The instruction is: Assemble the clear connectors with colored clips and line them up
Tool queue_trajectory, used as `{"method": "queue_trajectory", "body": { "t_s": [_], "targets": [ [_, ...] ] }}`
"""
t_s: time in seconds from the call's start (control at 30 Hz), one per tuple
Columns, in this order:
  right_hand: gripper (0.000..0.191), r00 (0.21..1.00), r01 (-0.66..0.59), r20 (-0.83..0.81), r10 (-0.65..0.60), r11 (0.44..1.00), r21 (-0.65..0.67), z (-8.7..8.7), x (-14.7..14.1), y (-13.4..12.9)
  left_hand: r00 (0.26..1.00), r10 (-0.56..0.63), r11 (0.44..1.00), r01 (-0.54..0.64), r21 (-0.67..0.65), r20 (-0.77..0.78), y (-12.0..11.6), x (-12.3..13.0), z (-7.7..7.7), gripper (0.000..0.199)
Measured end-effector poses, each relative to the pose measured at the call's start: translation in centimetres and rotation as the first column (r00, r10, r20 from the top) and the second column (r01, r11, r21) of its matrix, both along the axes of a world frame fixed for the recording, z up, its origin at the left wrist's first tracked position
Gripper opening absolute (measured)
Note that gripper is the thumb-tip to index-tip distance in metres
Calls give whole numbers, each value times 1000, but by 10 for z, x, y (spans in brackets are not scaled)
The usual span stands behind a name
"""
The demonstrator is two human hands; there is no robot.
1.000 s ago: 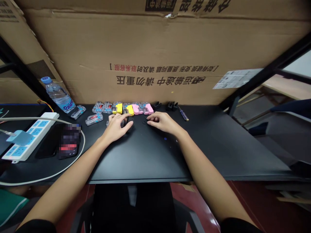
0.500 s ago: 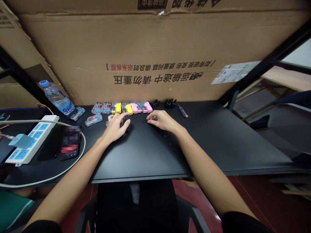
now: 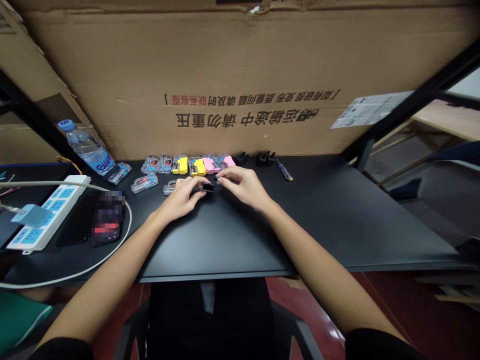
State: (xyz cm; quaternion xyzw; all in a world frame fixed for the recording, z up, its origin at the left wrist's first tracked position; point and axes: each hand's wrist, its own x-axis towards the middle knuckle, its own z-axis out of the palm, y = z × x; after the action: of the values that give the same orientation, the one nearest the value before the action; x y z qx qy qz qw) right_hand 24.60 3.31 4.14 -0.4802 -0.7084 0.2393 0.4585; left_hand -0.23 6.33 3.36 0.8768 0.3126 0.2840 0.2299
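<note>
My left hand is closed on a small black plastic part, held between thumb and fingers just above the black tabletop. Close by on the right, my right hand pinches a tiny black piece; its exact shape is too small to make out. The two hands nearly meet. Behind them stands a row of clear plastic cases, some with yellow parts and some with pink parts. One clear case lies beside my left hand, partly hidden by it.
Black clips and a screwdriver lie at the back right. On the left are a water bottle, a white power strip, a phone and a looping cable. A cardboard sheet walls off the back.
My left hand has raised the black plastic part and shifted it slightly right. My right hand has moved left toward it from the small black rings on the table, with a tiny black piece pinched.
</note>
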Motion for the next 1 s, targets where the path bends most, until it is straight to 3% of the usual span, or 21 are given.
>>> {"method": "queue_trajectory", "body": {
  "t_s": [0.47,0.73,1.0],
  "targets": [
    [19,979,-201,-17,201,979,-42,1,-6,-5,999,34,999,-33,40,-36,1,-1,-1,30],
    [12,996,-78,52,75,995,61,-7,-15,-5,996,40,998,-36,48,-77,-3,0,6,26],
    [14,993,-70,109,53,985,159,-8,-16,-7,999,39,998,-38,54,-32,-3,1,5,27]
  ]
}}
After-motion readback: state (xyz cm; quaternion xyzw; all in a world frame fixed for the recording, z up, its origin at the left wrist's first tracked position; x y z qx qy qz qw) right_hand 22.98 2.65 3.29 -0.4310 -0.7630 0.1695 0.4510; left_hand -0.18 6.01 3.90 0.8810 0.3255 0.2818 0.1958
